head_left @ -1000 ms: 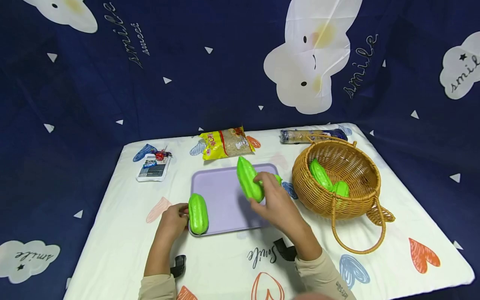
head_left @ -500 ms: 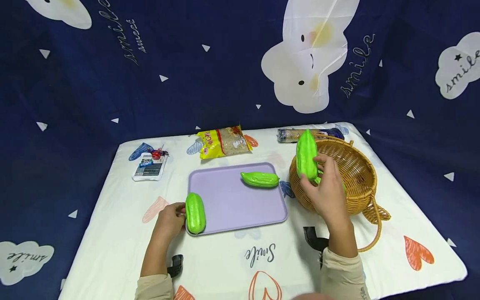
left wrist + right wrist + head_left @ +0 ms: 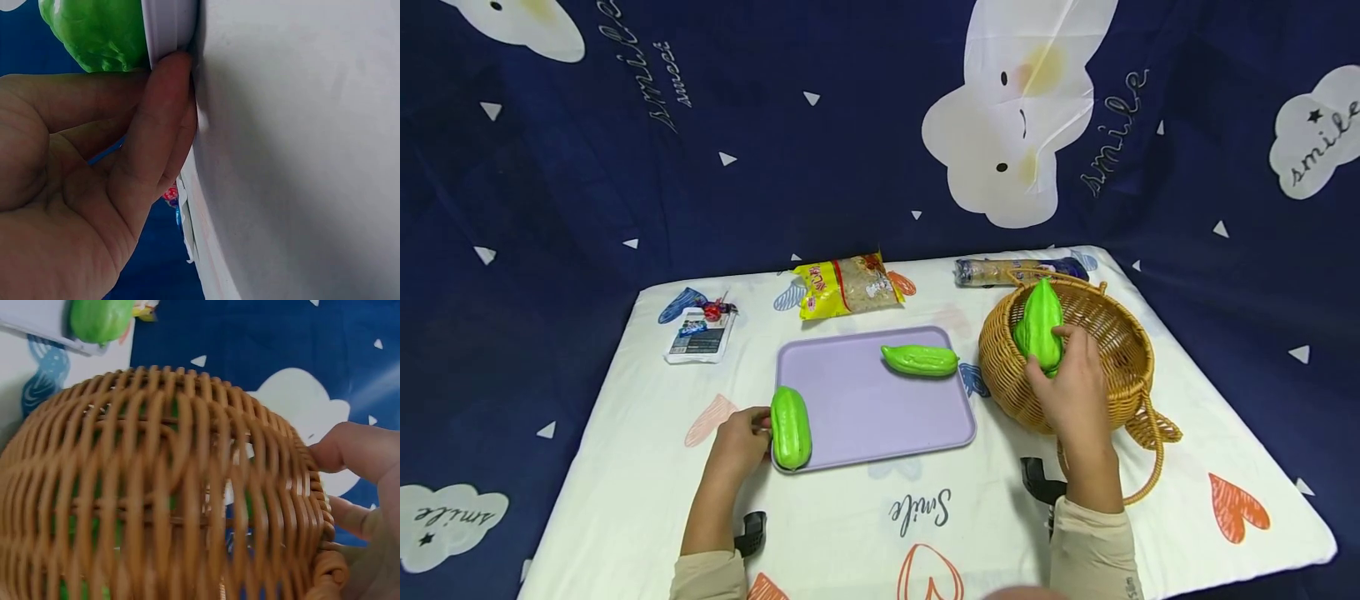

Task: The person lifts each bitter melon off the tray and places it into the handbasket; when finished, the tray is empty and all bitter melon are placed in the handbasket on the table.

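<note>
My right hand [image 3: 1067, 392] grips a green toy gourd [image 3: 1038, 325] upright over the near rim of the wicker basket [image 3: 1120, 383]. In the right wrist view the basket's woven wall [image 3: 169, 487] fills the frame, with green showing through the weave and my fingers [image 3: 350, 450] at its right. My left hand [image 3: 741, 437] holds the left edge of the lilac tray [image 3: 865, 408], beside a second green gourd [image 3: 791, 427] at the tray's front left corner. The left wrist view shows my fingers [image 3: 156, 125] pressed against the tray's rim [image 3: 172, 25]. A third gourd [image 3: 920, 359] lies at the tray's far right.
A yellow snack bag [image 3: 846, 286] lies behind the tray. A long wrapped packet [image 3: 1000, 270] lies behind the basket. A small white packet [image 3: 696, 337] with a red sweet [image 3: 713, 310] sits far left. The basket's handle [image 3: 1153, 433] hangs over its near right side.
My right hand lifted a gourd off the tray, carried it right, and has now lowered it toward the basket's inside. The left hand has stayed at the tray's edge.
</note>
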A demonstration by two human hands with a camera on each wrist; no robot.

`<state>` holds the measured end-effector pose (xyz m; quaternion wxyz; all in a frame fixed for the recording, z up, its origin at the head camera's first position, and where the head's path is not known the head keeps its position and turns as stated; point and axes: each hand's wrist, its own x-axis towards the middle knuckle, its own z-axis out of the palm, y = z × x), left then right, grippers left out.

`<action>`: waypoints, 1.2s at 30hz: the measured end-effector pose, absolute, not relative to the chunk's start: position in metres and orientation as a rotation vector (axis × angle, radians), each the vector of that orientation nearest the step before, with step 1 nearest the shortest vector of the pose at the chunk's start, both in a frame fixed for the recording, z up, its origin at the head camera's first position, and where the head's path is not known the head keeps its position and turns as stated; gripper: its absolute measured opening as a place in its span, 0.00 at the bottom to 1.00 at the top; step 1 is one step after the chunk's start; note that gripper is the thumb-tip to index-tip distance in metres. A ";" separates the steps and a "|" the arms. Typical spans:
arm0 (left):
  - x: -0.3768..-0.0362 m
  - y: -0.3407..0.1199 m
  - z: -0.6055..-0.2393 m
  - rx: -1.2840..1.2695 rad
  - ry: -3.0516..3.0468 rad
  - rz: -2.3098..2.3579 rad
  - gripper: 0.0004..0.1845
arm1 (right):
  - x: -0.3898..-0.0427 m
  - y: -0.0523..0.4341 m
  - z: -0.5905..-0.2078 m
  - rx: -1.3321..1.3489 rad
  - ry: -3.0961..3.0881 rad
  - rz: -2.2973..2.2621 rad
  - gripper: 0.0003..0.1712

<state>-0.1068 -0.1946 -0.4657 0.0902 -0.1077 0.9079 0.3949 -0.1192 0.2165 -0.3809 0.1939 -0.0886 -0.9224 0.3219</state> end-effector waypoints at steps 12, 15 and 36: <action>-0.105 -0.196 -0.466 -0.287 2.710 1.196 0.20 | -0.121 0.212 -0.389 -0.180 -2.533 0.869 0.24; -0.104 -0.196 -0.466 -0.286 2.718 1.188 0.20 | -0.123 0.201 -0.393 -0.058 -2.443 0.890 0.20; -0.107 -0.196 -0.468 -0.315 2.744 1.142 0.20 | -0.115 0.017 -0.429 1.201 -2.765 0.493 0.25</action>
